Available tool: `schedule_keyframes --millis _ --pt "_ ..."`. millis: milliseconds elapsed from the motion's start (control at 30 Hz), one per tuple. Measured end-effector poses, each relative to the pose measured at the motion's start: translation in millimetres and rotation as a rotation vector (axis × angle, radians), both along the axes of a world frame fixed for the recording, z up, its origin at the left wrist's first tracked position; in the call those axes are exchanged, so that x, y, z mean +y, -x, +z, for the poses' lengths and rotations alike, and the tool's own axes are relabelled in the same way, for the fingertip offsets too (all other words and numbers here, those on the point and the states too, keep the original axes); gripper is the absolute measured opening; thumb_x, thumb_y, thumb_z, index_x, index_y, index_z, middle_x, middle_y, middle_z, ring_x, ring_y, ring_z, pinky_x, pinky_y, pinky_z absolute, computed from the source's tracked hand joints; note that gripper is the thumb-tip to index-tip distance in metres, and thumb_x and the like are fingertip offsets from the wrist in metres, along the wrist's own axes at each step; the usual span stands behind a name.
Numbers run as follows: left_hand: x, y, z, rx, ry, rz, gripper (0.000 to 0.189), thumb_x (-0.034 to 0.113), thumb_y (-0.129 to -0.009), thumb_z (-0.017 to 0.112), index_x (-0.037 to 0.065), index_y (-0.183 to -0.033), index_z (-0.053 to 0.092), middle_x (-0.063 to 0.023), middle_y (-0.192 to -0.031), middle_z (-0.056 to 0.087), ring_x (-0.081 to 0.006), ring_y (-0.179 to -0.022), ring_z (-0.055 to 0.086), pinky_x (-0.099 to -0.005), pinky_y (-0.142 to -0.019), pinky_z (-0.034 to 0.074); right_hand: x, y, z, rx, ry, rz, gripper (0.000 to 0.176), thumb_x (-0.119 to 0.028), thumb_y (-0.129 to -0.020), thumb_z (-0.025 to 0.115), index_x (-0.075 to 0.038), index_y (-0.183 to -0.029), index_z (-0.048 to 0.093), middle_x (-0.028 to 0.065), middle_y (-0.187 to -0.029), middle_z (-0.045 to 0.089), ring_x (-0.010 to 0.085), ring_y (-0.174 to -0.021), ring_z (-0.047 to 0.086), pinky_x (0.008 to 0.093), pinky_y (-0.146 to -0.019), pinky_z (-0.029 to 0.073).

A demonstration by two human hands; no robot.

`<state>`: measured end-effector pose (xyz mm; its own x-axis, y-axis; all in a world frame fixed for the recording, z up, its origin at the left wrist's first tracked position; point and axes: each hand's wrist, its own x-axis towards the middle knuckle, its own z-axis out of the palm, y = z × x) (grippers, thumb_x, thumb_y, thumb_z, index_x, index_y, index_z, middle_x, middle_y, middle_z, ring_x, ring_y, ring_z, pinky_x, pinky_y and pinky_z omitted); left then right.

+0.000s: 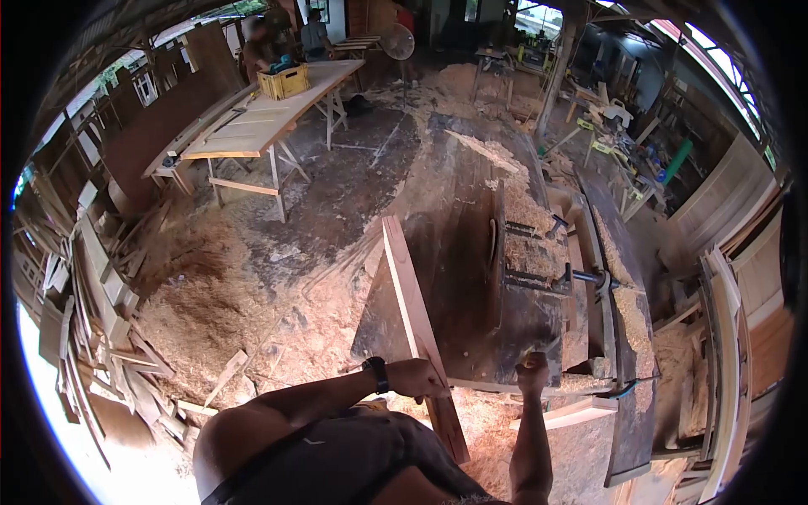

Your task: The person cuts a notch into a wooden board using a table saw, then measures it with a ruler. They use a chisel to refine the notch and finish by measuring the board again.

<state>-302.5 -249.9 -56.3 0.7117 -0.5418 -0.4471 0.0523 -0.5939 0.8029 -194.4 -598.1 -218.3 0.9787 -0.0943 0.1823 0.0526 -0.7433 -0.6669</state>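
A: How far along is the work judged to be?

B: At an early stage. Starting at the left, a heap of sawdust (202, 311) is spread over the floor, loose, pale and fibrous, with offcuts scattered in it. Just right of it, the plank (408, 286) is laid along the left edge of the counter (459, 194). It is seen to be whole, and no cut can be made out in it.

A: How is it held?

B: Its near end is gripped by the left hand (418, 379), the fingers closed around the edge. The plank is long, narrow, square-edged and light, raw wood.

A: And the saw?

B: The blade (493, 244) is set upright in the dark, worn counter, apart from the plank. Further right, shavings (530, 215) are piled thickly, so earlier cutting is inferred.

A: The other hand?

B: The right hand (532, 370) is clenched at the counter's near edge. What is gripped there cannot be told.
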Motion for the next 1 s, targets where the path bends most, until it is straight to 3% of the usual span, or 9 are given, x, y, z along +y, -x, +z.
schedule_keyframes --millis 100,167,300,567,667,800,867,933,1000 --pt "10.4 -28.0 -48.5 -0.192 0.330 0.017 0.036 0.035 -0.102 0.061 0.005 -0.081 0.067 -0.0036 -0.067 0.067 -0.0140 -0.065 0.066 -0.0317 -0.064 0.052 28.7 22.6 56.7 -0.231 -0.370 0.064 0.014 -0.006 -0.066 0.068 0.001 -0.072 0.057 0.0127 -0.079 0.057 0.0262 -0.073 0.056 0.0379 -0.069 0.048" --pt "17.6 -46.4 -33.4 -0.168 0.390 0.080 0.033 0.037 -0.104 0.057 0.006 -0.097 0.067 -0.0039 -0.074 0.067 -0.0127 -0.067 0.064 -0.0320 -0.066 0.052 69.0 42.4 112.3 -0.038 -0.829 0.046 0.028 -0.004 -0.068 0.071 -0.002 -0.094 0.061 0.0045 -0.089 0.062 0.0170 -0.084 0.059 0.0329 -0.078 0.048" --pt "21.7 -72.0 -37.1 0.346 0.868 0.486 0.049 0.048 -0.104 0.052 0.003 -0.120 0.062 -0.0072 -0.092 0.069 -0.0172 -0.079 0.067 -0.0342 -0.072 0.055 153.2 77.2 200.8 -0.085 -0.803 0.287 0.037 0.004 -0.070 0.066 0.001 -0.106 0.056 0.0121 -0.104 0.065 0.0206 -0.091 0.062 0.0320 -0.082 0.050" --pt "68.3 -100.1 -20.9 0.953 1.638 0.608 0.064 0.055 -0.107 0.029 0.004 -0.140 0.049 0.0007 -0.082 0.049 -0.0129 -0.069 0.047 -0.0309 -0.067 0.044 230.9 93.3 168.4 0.112 -1.076 0.380 0.050 0.013 -0.068 0.067 0.000 -0.114 0.055 0.0183 -0.114 0.066 0.0254 -0.107 0.064 0.0378 -0.092 0.054" --pt "109.9 -112.0 -15.1 0.834 1.620 0.675 0.062 0.054 -0.106 0.035 0.004 -0.142 0.046 0.0024 -0.078 0.041 -0.0106 -0.066 0.040 -0.0270 -0.063 0.040 242.1 83.8 157.7 0.361 -1.090 0.185 0.053 0.010 -0.074 0.067 0.001 -0.125 0.056 0.0176 -0.117 0.065 0.0258 -0.111 0.063 0.0389 -0.094 0.053" --pt "195.5 -139.0 -13.5 0.458 1.371 0.725 0.057 0.045 -0.100 0.054 0.000 -0.134 0.055 -0.0004 -0.082 0.059 -0.0086 -0.067 0.051 -0.0251 -0.058 0.044 240.5 75.0 117.4 0.181 -0.514 0.198 0.050 -0.009 -0.084 0.074 0.002 -0.129 0.055 0.0184 -0.124 0.062 0.0301 -0.112 0.064 0.0392 -0.097 0.052" --pt "218.8 -147.4 5.8 -0.007 1.036 0.994 0.039 0.037 -0.102 0.058 0.001 -0.113 0.068 0.0006 -0.073 0.057 -0.0100 -0.060 0.049 -0.0277 -0.056 0.040 242.9 67.7 100.5 0.009 -0.052 0.265 0.053 -0.014 -0.083 0.077 0.003 -0.128 0.055 0.0223 -0.125 0.061 0.0400 -0.114 0.063 0.0434 -0.098 0.051" --pt "253.8 -166.9 -11.9 -0.579 0.263 0.994 0.047 0.041 -0.091 0.073 0.003 -0.119 0.071 -0.0037 -0.073 0.062 -0.0113 -0.066 0.057 -0.0286 -0.063 0.047 249.9 63.7 84.8 0.022 -0.106 0.289 0.058 -0.022 -0.082 0.079 0.003 -0.129 0.055 0.0262 -0.129 0.060 0.0484 -0.115 0.059 0.0496 -0.097 0.050" --pt "269.3 -183.7 -28.3 -0.804 0.122 1.065 0.037 0.034 -0.091 0.075 0.001 -0.108 0.073 0.0002 -0.078 0.065 -0.0076 -0.071 0.056 -0.0244 -0.070 0.045 259.0 59.6 74.0 0.019 0.201 0.400 0.071 -0.031 -0.081 0.080 0.001 -0.137 0.050 0.0285 -0.132 0.058 0.0489 -0.117 0.059 0.0520 -0.095 0.050"
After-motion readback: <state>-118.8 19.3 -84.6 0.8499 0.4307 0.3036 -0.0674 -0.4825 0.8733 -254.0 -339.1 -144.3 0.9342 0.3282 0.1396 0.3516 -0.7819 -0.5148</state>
